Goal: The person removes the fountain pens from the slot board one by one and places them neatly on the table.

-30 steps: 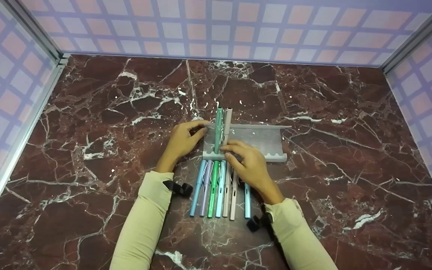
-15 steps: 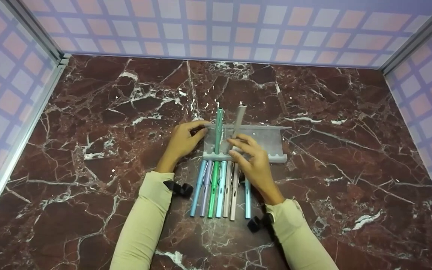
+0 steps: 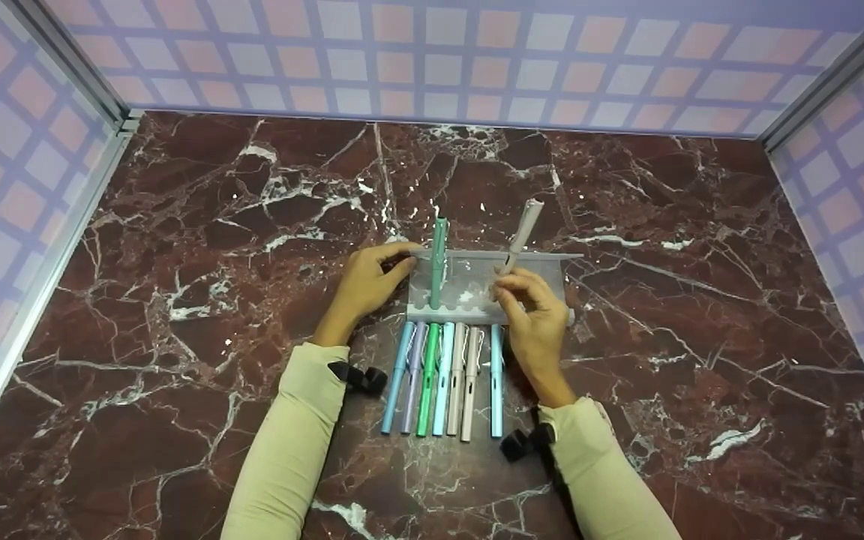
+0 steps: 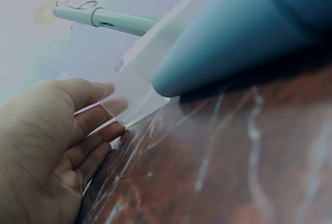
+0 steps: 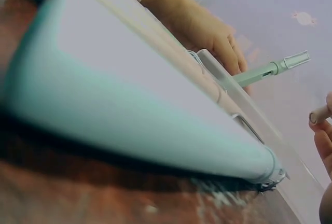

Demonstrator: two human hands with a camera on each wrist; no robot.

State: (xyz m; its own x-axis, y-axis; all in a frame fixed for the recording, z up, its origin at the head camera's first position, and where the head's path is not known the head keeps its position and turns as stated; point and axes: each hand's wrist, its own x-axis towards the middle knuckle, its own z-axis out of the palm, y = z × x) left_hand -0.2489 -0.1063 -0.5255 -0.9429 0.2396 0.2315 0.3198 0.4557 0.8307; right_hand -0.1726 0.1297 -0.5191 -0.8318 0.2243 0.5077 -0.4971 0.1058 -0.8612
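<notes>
My right hand (image 3: 533, 307) pinches a beige pen (image 3: 524, 234) near its lower end, tilted up and to the right over a clear pen rack (image 3: 529, 277). In the right wrist view the end of the beige pen (image 5: 320, 114) pokes from the fingertips. My left hand (image 3: 373, 276) grips the rack's left edge; in the left wrist view, fingers show through the clear side panel (image 4: 136, 97). A dark green pen (image 3: 438, 262) stands in a notch near the rack's left end, apart from both hands.
In front of the rack lie several pens: blue (image 3: 397, 379), purple (image 3: 414, 379), bright green (image 3: 427, 379), light blue (image 3: 442, 379) and two beige-brown ones. Another light blue pen (image 3: 496, 381) lies apart on the right. Checkered panels (image 3: 469, 60) bound the marble tabletop (image 3: 199, 187).
My right hand has lifted the beige pen out from beside the green pen and carried it rightward along the rack, tilting it more. The left hand has stayed at the rack's left edge.
</notes>
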